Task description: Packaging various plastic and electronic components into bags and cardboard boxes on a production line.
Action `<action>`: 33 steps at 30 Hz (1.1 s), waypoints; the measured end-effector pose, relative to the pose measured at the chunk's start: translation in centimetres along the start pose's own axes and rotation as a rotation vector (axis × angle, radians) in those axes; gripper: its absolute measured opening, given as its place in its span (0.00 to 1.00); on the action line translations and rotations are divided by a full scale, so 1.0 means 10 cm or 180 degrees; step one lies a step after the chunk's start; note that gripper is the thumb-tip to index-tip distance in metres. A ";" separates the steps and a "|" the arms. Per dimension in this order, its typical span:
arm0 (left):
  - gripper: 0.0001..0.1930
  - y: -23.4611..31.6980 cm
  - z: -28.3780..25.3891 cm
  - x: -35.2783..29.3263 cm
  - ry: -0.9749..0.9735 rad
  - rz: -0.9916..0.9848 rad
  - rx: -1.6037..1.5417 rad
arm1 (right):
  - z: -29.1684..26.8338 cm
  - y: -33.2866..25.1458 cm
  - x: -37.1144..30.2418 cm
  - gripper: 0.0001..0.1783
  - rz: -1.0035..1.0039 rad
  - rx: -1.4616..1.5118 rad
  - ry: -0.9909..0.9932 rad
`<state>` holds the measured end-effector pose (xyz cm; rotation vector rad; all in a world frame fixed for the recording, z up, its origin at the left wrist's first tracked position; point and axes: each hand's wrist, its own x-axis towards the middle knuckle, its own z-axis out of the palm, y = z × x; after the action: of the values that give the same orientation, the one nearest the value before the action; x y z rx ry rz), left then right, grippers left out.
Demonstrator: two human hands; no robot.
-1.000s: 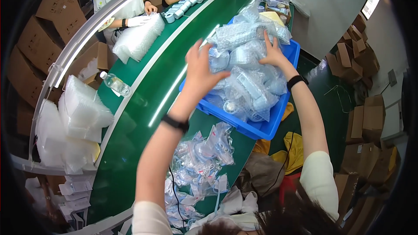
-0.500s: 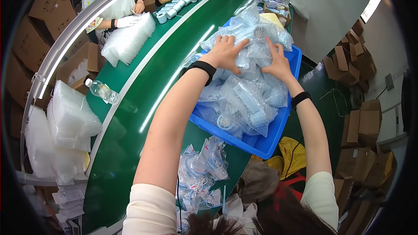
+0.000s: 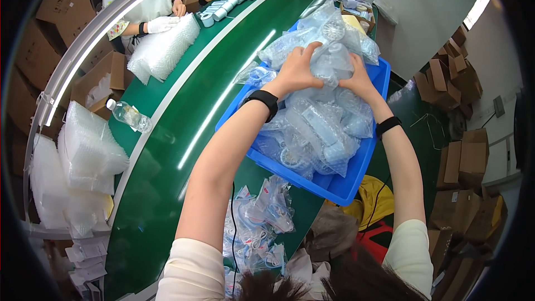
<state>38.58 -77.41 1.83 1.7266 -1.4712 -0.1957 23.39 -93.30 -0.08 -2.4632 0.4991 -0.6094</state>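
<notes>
A blue plastic bin (image 3: pixel 340 192) is heaped with clear bubble-wrap bags (image 3: pixel 320 122) that hold pale blue items, some with round fan-like grilles. My left hand (image 3: pixel 298 71) and my right hand (image 3: pixel 358 79) are on the upper part of the heap. Between them is one bubble-wrapped package (image 3: pixel 332 64), with a round grille showing just beyond it. Both hands curve round its sides, thumbs toward each other; some fingertips are sunk in the plastic and hidden.
Bagged pale blue parts with cables (image 3: pixel 259 223) lie on the green table near me. Across the green surface (image 3: pixel 184 128) are a plastic bottle (image 3: pixel 129 116), bubble-wrap stacks (image 3: pixel 92 145) and two people. A gloved hand (image 3: pixel 163 24) rests on bubble wrap. Cardboard boxes (image 3: pixel 454 217) stand right.
My hands have drawn in closer round the package, their spread fingers now bent. The heap has shifted, baring the grille and more of the bin's left rim.
</notes>
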 end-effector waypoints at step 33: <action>0.32 0.75 -0.45 -0.60 0.0505 0.0492 -0.0977 | -0.33 -1.39 -0.67 0.31 0.0305 0.1960 0.0071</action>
<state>33.92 -69.65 7.39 1.3465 -1.3719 -0.1871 19.13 -80.74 8.41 -1.8428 0.3656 -0.6376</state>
